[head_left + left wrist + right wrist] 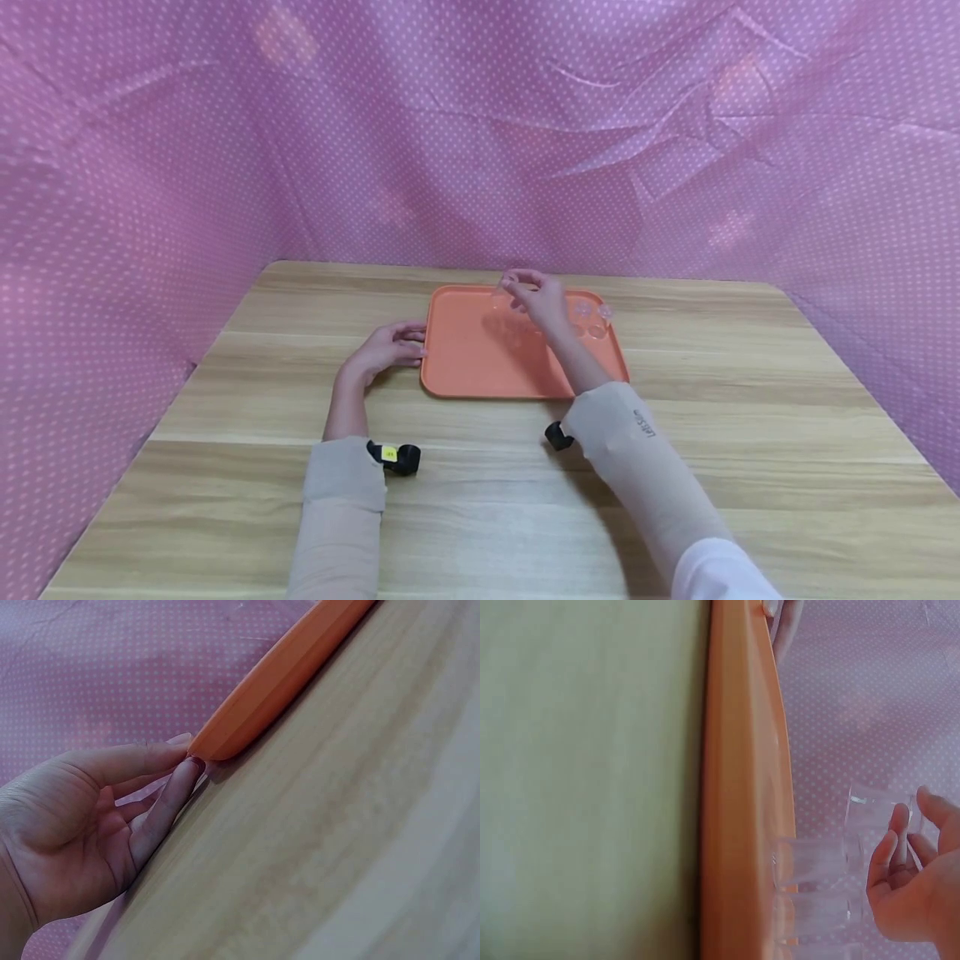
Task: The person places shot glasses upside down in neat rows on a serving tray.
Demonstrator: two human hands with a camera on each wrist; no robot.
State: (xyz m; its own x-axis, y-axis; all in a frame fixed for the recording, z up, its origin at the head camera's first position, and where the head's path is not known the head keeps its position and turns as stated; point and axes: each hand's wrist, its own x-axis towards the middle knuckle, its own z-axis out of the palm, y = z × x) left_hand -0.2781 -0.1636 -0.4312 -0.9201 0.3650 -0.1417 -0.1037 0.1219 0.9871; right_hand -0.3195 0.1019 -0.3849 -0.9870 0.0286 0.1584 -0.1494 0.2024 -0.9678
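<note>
The left hand point(386, 348) is at the left side of an orange tray point(465, 367). In the left wrist view, its thumb and a finger point(169, 795) meet at the tray's edge and pinch it. The right hand point(542, 298) reaches over the tray and holds a clear cup point(870, 806) between thumb and fingers, tilted and raised above the tray. More clear cups point(817, 859) stand in a row on the tray, below the right hand in the right wrist view. In the head view, some cups point(596, 331) show at the tray's right end; the forearm hides others.
The tray lies toward the back of a light wooden table point(465, 517). A pink polka-dot cloth point(480, 150) hangs behind the table and along both sides. Black wrist cameras point(405, 459) are strapped over both sleeves.
</note>
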